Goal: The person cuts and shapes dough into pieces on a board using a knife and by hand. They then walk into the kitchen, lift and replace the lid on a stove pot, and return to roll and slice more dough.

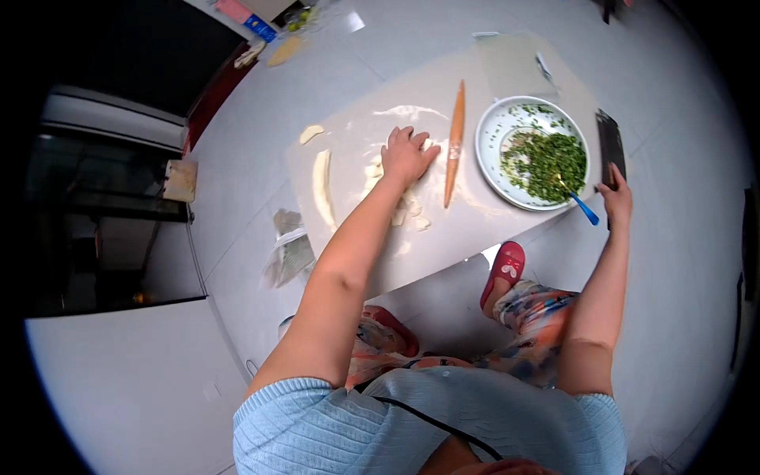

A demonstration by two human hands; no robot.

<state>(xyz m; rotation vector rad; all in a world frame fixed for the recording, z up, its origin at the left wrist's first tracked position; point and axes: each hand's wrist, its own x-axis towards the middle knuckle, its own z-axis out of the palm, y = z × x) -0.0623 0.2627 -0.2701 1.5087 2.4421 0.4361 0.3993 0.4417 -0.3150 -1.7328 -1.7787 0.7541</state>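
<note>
My left hand (pixel 407 157) rests on the floured board (pixel 348 119), fingers spread over small cut dough pieces (pixel 374 170); some of them are hidden beneath it. To its left lie a long dough strip (pixel 323 188) and a flat dough scrap (pixel 312 134). A wooden rolling pin (pixel 455 142) lies just to its right. At the board's right edge, my right hand (pixel 617 198) is closed around the handle of a dark-bladed cleaver (pixel 610 146). Between the hands stands a white bowl (pixel 491 166) of chopped green filling (pixel 546 162), with a blue-handled spoon (pixel 584 207) leaning on its rim.
Behind the bowl is a pale translucent sheet (pixel 514 63) with a small item on it. A plastic bag (pixel 289 249) hangs or sits by the board's left edge. A white cabinet (pixel 134 380) is at lower left. Red slippers (pixel 507 265) show below the board.
</note>
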